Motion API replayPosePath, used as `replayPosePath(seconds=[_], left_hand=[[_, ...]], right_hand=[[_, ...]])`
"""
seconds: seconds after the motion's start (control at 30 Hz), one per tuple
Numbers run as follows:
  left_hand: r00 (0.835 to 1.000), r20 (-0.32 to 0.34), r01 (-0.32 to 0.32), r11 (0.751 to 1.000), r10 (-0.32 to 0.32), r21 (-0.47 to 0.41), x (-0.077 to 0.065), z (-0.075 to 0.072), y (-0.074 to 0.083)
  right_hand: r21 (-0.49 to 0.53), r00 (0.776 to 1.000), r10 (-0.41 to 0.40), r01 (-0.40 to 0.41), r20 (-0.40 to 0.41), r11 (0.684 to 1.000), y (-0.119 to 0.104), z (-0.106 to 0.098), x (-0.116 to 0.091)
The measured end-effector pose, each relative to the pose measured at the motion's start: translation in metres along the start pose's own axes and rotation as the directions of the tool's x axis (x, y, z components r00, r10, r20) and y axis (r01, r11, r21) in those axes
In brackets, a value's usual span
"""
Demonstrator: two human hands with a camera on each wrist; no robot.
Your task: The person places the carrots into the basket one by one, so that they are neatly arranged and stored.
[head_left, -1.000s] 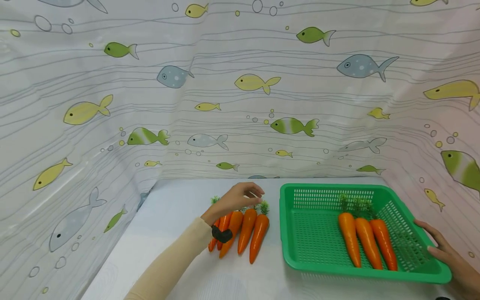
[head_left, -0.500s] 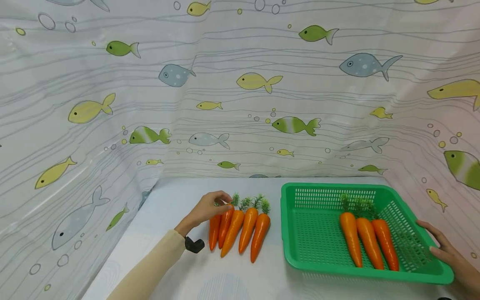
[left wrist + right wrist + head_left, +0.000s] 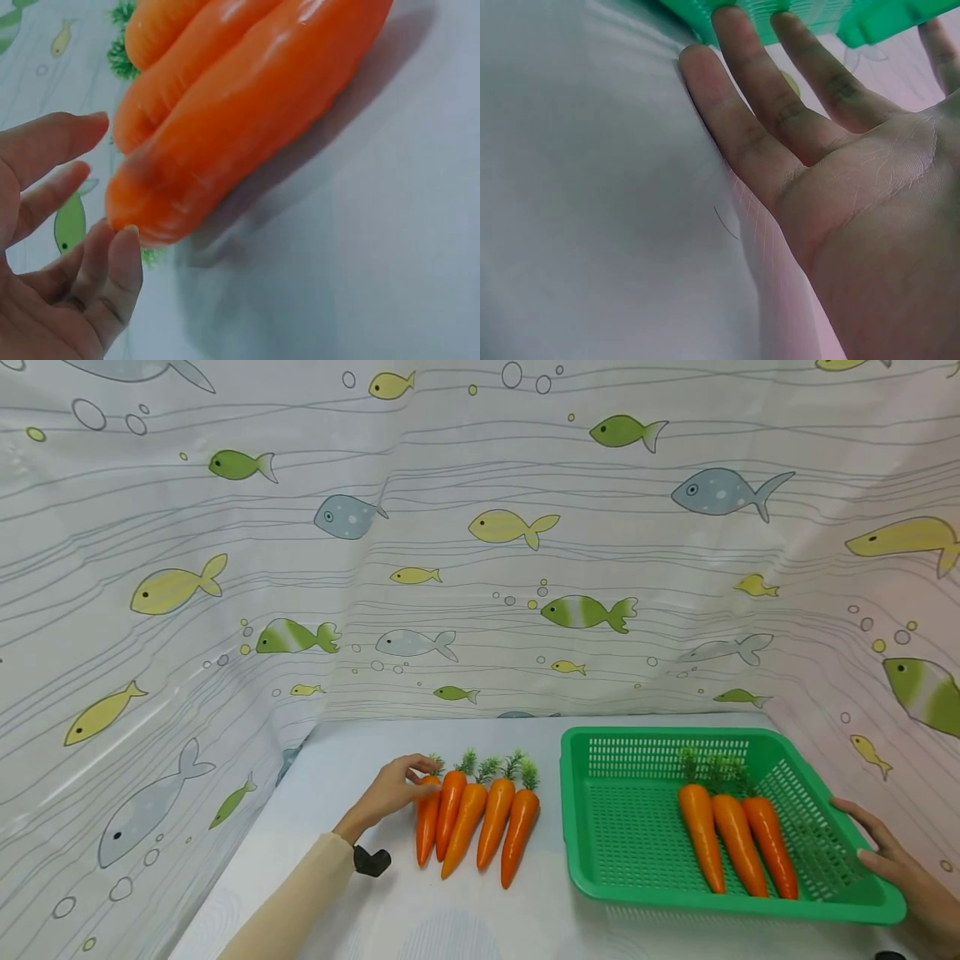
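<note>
My left hand (image 3: 393, 789) is at the leafy top end of the leftmost carrot (image 3: 427, 827), its fingers loosely bent. In the left wrist view, the thumb and fingers are spread apart around the blunt end of that carrot (image 3: 225, 135), fingertips right at its surface. Several orange carrots with green tufts lie side by side here, including the rightmost carrot (image 3: 521, 839). Over on the right, my right hand (image 3: 888, 864) touches the outer side of a green plastic basket (image 3: 675, 902). The right wrist view has its fingers (image 3: 750, 75) extended, tips against the basket.
Inside the basket, three carrots (image 3: 735, 843) lie together toward the right, tufts to the back. The basket stands on a white table (image 3: 360, 910), right of the carrot row. A fish-patterned curtain (image 3: 480, 568) encloses the back and sides.
My left hand has moved leftward across the carrot tops, from above the right of the row to the leftmost carrot. The right hand stays at the basket, and the carrots stay about in place.
</note>
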State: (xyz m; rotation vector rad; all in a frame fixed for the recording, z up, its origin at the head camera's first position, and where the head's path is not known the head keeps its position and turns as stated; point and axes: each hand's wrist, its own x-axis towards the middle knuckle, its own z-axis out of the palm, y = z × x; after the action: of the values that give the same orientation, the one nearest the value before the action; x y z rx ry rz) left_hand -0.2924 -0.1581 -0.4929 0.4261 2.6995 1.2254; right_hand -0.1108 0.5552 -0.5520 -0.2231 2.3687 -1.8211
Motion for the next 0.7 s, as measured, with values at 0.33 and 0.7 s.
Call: replayPosePath(seconds=[0.33,0.7], left_hand=[[0.992,0.075,0.107,0.991,-0.101,-0.078,0.001,-0.002,-0.016],[0.988,0.125,0.094,0.995,-0.090,-0.029,0.000,0.003,-0.010]], right_hand=[[-0.012,1.000,0.022,-0.022,-0.016,1.000,-0.002,0.002,0.002],[-0.190,0.997,-0.072,0.067,-0.020,0.979,0.000,0.001,0.002]])
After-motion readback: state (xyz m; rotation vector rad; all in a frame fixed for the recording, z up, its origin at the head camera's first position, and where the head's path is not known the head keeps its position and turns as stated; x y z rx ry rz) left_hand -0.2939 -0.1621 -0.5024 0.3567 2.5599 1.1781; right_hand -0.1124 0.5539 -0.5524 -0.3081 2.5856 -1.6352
